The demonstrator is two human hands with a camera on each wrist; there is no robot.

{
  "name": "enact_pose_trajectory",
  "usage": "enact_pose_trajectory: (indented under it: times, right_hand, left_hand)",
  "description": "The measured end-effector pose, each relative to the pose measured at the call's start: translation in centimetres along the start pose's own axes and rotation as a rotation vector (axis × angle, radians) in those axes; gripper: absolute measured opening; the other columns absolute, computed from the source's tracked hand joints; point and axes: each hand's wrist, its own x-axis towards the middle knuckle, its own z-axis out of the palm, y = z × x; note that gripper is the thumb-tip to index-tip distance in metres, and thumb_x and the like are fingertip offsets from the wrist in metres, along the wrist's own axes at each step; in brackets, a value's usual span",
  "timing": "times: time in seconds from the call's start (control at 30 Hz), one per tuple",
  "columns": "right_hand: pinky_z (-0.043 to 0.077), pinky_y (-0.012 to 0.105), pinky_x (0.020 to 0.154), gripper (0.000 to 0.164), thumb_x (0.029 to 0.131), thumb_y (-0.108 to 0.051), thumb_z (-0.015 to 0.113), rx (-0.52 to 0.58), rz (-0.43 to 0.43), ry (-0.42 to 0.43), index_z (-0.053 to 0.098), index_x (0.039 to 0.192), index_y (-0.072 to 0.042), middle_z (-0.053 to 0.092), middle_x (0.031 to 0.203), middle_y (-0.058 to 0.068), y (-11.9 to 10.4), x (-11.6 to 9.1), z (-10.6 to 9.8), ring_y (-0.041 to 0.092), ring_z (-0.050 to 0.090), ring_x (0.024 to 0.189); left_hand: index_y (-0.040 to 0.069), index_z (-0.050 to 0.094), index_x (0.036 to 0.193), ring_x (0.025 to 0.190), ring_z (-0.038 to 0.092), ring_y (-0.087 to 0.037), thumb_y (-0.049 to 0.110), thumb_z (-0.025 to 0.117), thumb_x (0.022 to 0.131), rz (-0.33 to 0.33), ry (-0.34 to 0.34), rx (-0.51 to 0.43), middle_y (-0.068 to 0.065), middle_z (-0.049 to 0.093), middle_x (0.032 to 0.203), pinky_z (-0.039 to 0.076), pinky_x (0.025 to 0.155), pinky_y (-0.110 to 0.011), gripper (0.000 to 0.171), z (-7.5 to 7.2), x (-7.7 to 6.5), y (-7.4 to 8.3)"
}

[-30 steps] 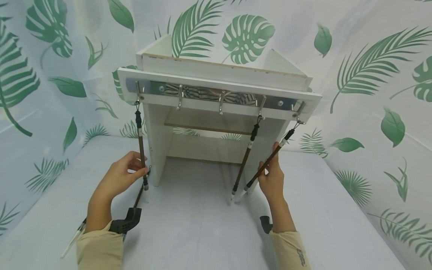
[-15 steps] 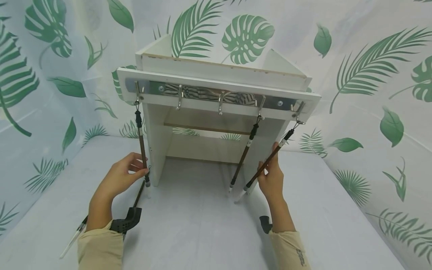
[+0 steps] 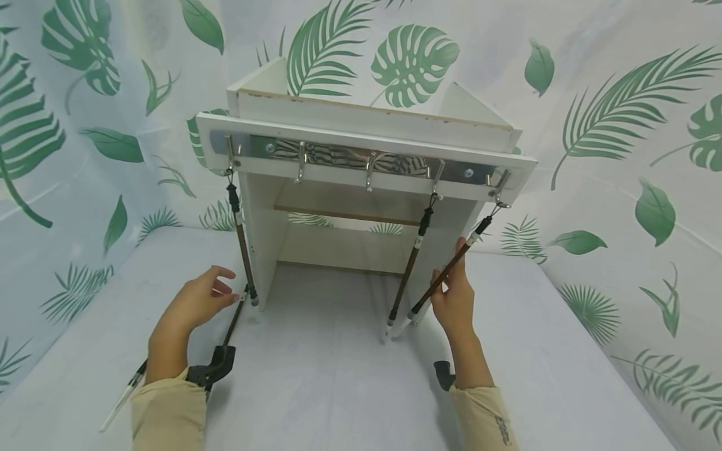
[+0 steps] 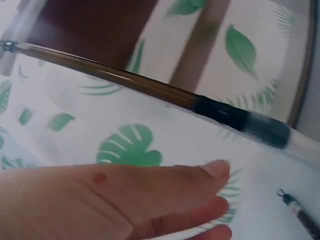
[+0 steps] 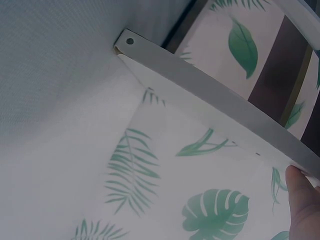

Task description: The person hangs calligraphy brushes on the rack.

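My left hand (image 3: pixel 194 304) is just left of a brown-handled calligraphy brush (image 3: pixel 245 254), thumb and fingers parted with nothing between them. That brush hangs by its loop from the leftmost hook of a metal hook rail (image 3: pixel 338 155), its capped tip downward; the left wrist view shows a gap between thumb and brush handle (image 4: pixel 145 82). My right hand (image 3: pixel 455 299) touches the shelf's right side panel (image 5: pixel 210 97), one finger pointing up, behind the rightmost hanging brush (image 3: pixel 442 274). Another brush (image 3: pixel 410 269) hangs on the hook beside it. Two middle hooks carry nothing.
A white open shelf unit (image 3: pixel 372 119) stands on the pale table (image 3: pixel 338 388), the rail on its front board. One brush (image 3: pixel 234 322) lies near its left leg, another (image 3: pixel 126 391) by the left sleeve. A leaf-patterned curtain (image 3: pixel 609 75) surrounds the table.
My left hand has let go of the leftmost brush and drawn slightly left and down. The brush's lower end has swung right. My right hand stays in place.
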Motion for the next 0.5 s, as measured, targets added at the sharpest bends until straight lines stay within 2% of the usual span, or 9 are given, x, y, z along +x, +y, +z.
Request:
enact_pose_trajectory:
  times: [0.1,0.27,0.5]
  right_hand:
    - [0.051,0.049,0.077,0.086,0.083,0.011,0.051,0.005,-0.004,0.001,0.006,0.148,-0.024,0.044,0.129,0.032,0.0,0.0,0.0,0.047,0.056,0.102]
    - [0.051,0.049,0.077,0.086,0.083,0.011,0.051,0.004,-0.004,0.0,0.006,0.148,-0.023,0.044,0.13,0.032,0.0,0.0,-0.1,0.046,0.057,0.101]
    - [0.051,0.05,0.077,0.086,0.083,0.011,0.051,-0.001,0.003,-0.004,0.006,0.148,-0.023,0.049,0.122,0.033,0.1,0.0,0.0,0.046,0.057,0.101]
  left_hand:
    - [-0.002,0.039,0.128,0.096,0.057,-0.039,0.018,0.059,0.087,-0.053,-0.064,0.033,-0.026,0.056,0.111,0.049,0.072,-0.047,0.049,0.5,0.5,-0.6]
    - [-0.005,0.038,0.127,0.091,0.059,-0.038,0.017,0.064,0.083,-0.126,-0.126,0.092,-0.029,0.057,0.11,0.05,0.069,-0.045,0.055,1.3,0.8,-1.1]
    - [-0.005,0.036,0.128,0.083,0.06,-0.033,0.012,0.065,0.082,-0.203,-0.175,0.041,-0.03,0.053,0.11,0.053,0.059,-0.037,0.057,2.0,0.9,-1.3]
